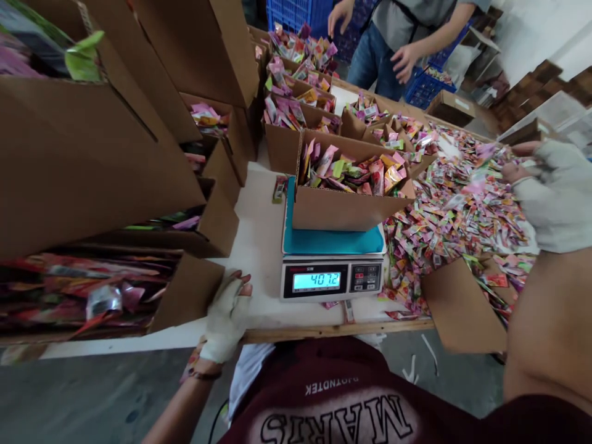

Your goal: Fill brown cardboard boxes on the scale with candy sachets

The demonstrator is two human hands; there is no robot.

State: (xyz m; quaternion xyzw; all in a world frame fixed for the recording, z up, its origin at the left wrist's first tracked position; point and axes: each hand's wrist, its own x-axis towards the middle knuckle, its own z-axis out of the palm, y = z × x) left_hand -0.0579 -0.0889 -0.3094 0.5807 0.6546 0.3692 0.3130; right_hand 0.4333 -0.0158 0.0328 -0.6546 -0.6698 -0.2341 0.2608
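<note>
My left hand (228,314), in a white fingerless glove, rests on the table's front edge beside a cardboard flap, fingers curled loosely with nothing in them. My right hand (550,191), also gloved, hovers at the far right over a large heap of small colourful sachets (453,216); its fingers are bent and what they hold is hidden. Between the hands stands a digital scale (330,271) reading 407.2, with an open cardboard box (342,206) of sachets on its teal platform.
Open cartons of sachets (296,117) crowd the back and left of the table. A big carton (92,160) looms at the left. Another person in a grey shirt (407,24) stands beyond the table by blue crates (296,12). A cardboard flap (462,308) overhangs the front edge.
</note>
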